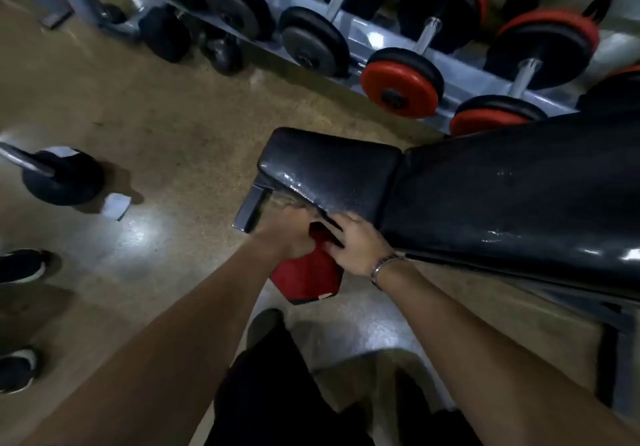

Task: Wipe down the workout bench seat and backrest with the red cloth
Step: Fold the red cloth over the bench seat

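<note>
Head view: I see the left hand point(288, 234) and right hand point(360, 249) close together, both gripping the cloth point(306, 277). It hangs just below the seat's point(332, 171) near edge, left of the backrest point(519, 196).

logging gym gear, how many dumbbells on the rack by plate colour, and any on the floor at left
red-plated dumbbells on the rack: 2
black and grey dumbbells on the rack: 2
black dumbbell on the floor: 1
total: 5
dark weights under the rack and a red edge at far right are too unclear to count
</note>
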Motion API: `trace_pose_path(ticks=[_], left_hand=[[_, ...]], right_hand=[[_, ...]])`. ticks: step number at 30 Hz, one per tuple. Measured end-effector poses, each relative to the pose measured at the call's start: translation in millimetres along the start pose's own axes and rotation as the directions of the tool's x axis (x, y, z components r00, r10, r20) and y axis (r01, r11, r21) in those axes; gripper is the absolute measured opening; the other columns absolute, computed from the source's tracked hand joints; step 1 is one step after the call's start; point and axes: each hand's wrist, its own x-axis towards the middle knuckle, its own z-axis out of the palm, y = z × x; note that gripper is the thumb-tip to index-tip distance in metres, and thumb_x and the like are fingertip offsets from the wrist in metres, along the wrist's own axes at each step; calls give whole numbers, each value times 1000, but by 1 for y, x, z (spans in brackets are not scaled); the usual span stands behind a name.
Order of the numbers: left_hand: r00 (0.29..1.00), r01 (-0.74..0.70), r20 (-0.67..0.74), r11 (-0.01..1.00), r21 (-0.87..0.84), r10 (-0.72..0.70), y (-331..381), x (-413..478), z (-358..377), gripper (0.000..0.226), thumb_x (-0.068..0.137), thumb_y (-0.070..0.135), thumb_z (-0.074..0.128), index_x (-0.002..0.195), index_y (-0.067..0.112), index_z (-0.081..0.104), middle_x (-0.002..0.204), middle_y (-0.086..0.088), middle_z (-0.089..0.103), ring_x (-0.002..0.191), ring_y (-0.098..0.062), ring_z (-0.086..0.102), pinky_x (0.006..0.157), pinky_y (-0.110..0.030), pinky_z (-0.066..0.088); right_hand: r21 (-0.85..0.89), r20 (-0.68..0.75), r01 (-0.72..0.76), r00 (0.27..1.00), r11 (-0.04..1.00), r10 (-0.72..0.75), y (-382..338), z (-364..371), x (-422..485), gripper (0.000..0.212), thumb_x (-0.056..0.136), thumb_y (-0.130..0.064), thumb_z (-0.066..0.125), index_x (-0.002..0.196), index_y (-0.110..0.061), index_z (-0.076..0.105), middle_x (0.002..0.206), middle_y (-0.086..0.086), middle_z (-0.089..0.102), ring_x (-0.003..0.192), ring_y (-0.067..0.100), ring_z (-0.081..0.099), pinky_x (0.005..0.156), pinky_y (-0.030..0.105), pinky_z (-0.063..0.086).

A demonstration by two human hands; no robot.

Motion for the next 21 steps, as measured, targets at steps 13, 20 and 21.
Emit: trace_pose_path(ticks=[13, 20, 21], left_hand=[[912, 96, 392, 993, 74, -117, -4, 70, 10, 38, 51, 28, 95, 79, 18, 71, 84, 3, 69, 82, -15, 64, 68, -27, 51], [925, 48, 373, 956, -290, 67, -7, 89, -5, 22, 68, 20, 84, 66, 26, 63, 59, 13, 58, 62, -10, 56, 61, -29, 42], [938, 53, 336, 922, -384, 86, -8, 87, -8, 21, 71, 17, 83, 73, 25, 65, 62, 11, 63, 62, -11, 60, 60, -28, 45]], right_hand=[[279, 139, -93, 989, 956, 56, 59, 42, 55, 39, 60, -33, 90, 89, -25, 67, 95, -8, 60, 82, 9, 56, 64, 26, 44], [659, 99, -152, 988, 737, 115, 63, 35, 65, 18, 72, -14, 72, 77, -22, 57, 67, -7, 59, 61, 7, 55, 53, 26, 42], [710, 81, -149, 988, 688, 131, 63, 31, 65, 17, 74, -11, 70, 79, -20, 56, 68, -5, 58, 62, 8, 54, 53, 23, 41]])
